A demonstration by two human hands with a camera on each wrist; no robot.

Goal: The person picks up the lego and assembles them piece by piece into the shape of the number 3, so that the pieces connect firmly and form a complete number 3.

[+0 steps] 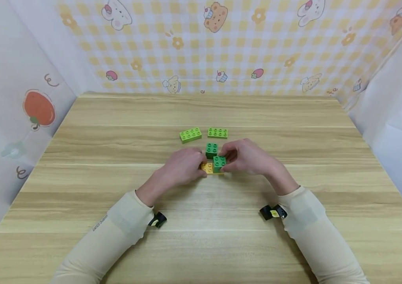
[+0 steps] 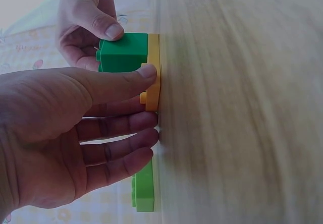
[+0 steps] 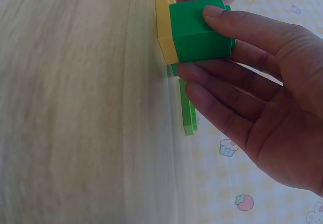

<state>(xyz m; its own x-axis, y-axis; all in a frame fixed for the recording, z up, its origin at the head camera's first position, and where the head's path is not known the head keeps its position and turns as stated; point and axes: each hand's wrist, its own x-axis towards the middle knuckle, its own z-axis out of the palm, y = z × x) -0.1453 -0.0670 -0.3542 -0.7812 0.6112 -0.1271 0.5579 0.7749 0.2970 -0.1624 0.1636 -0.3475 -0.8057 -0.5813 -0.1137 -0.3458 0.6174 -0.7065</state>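
Observation:
A flat yellow plate (image 1: 207, 167) lies on the wooden table (image 1: 201, 244) at the centre. On its right half sits a dark green square brick (image 1: 219, 162), seen close in the right wrist view (image 3: 197, 32). My right hand (image 1: 226, 157) pinches this brick between thumb and fingers. My left hand (image 1: 201, 162) holds the yellow plate (image 2: 154, 77) at its left end, thumb against its edge. A second dark green square brick (image 1: 211, 150) stands just behind, between the two hands.
Two light green long bricks (image 1: 190, 134) (image 1: 217, 133) lie side by side behind the hands. Patterned paper walls (image 1: 201, 47) close the table at the back and on both sides. Black wrist cameras (image 1: 158, 219) (image 1: 273, 212) sit on the sleeves.

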